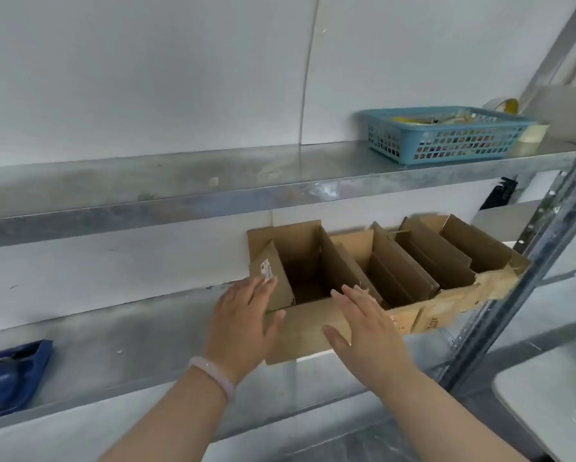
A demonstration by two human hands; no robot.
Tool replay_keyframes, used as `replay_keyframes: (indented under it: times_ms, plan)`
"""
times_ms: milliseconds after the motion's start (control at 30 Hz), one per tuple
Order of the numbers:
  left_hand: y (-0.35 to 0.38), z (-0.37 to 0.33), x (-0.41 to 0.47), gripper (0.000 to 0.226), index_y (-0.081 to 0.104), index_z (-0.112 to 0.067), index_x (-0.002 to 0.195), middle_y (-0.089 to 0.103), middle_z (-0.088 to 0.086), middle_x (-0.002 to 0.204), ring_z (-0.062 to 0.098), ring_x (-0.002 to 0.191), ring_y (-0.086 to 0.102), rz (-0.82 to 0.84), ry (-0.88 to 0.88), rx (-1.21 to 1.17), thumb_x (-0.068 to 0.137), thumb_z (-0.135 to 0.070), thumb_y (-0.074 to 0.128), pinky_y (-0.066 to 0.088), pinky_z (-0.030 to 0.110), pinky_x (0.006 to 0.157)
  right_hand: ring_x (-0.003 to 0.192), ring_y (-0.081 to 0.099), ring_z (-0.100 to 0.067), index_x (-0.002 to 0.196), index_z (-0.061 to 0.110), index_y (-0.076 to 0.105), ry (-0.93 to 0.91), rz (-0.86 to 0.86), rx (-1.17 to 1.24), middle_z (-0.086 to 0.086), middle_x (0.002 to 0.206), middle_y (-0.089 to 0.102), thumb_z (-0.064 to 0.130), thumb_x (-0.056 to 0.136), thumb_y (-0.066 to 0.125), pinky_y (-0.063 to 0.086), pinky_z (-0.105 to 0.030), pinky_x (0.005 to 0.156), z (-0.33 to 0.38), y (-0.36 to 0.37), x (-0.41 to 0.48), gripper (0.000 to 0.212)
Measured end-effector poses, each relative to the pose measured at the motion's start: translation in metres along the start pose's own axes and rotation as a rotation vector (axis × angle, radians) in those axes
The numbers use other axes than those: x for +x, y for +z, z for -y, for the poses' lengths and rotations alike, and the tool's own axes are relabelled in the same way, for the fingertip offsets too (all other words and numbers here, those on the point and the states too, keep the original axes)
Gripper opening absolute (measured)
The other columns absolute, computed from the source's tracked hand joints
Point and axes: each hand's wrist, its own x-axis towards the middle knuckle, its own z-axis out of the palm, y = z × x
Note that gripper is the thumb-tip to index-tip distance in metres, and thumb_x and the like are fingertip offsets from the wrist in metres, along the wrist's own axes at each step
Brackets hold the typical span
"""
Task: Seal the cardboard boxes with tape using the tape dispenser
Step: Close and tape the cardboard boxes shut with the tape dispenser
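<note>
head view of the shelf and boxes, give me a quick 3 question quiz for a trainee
1. True or false: the leftmost cardboard box has its top flaps open.
2. Where is the tape dispenser? A: on the floor. B: on the lower shelf, far left, away from both hands. C: hung on the wall.
3. Fill in: the left hand and the right hand reach at the leftmost cardboard box with fingers ___ (straight or curled).

Key: 1 true. 2 B. 3 straight.
</note>
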Motion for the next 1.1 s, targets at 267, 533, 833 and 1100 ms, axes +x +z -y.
replay_keyframes:
  times_ms: [267, 533, 833, 1100]
  plan:
    - [0.025, 0.013, 0.039, 0.053, 0.04, -0.029, 0.145, 0.04, -0.005, 0.149, 0.017, 0.138, 0.035, 0.044, 0.079, -0.021, 0.097, -0.049, 0.044, 0.03, 0.038, 0.114, 0.144, 0.027, -0.011, 0.143, 0.036, 0.043, 0.055, -0.092, 0.058, 0.013, 0.153, 0.036, 0.053, 0.093, 0.05, 0.015, -0.026, 0.112, -0.017, 0.01, 0.032, 0.054]
    - [0.033, 0.022, 0.059, 0.053, 0.039, -0.031, 0.146, 0.037, -0.008, 0.151, 0.014, 0.14, 0.031, 0.065, 0.134, -0.111, 0.097, -0.05, 0.043, 0.03, 0.036, 0.114, 0.145, 0.023, -0.009, 0.137, 0.035, 0.052, 0.123, -0.135, 0.054, 0.012, 0.151, 0.039, 0.052, 0.093, 0.052, 0.015, -0.027, 0.114, -0.015, 0.018, 0.038, 0.047]
    - [0.014, 0.039, 0.087, 0.049, 0.047, -0.024, 0.142, 0.04, -0.007, 0.148, 0.011, 0.137, 0.032, 0.075, 0.324, -0.281, 0.095, -0.038, 0.054, 0.03, 0.031, 0.108, 0.145, 0.022, -0.022, 0.151, 0.035, 0.017, 0.895, -0.338, 0.612, 0.007, 0.158, 0.015, 0.061, 0.08, 0.067, 0.032, -0.038, 0.109, 0.05, 0.041, 0.044, 0.091]
    - [0.025, 0.081, 0.094, 0.051, 0.052, -0.017, 0.138, 0.049, 0.002, 0.141, 0.016, 0.131, 0.04, 0.067, 0.391, -0.245, 0.09, -0.03, 0.063, 0.041, 0.037, 0.102, 0.083, 0.063, -0.021, 0.14, 0.016, 0.042, 1.1, -0.299, 1.041, -0.004, 0.109, 0.056, 0.022, 0.089, 0.059, 0.062, -0.04, 0.067, 0.063, 0.054, 0.06, 0.054]
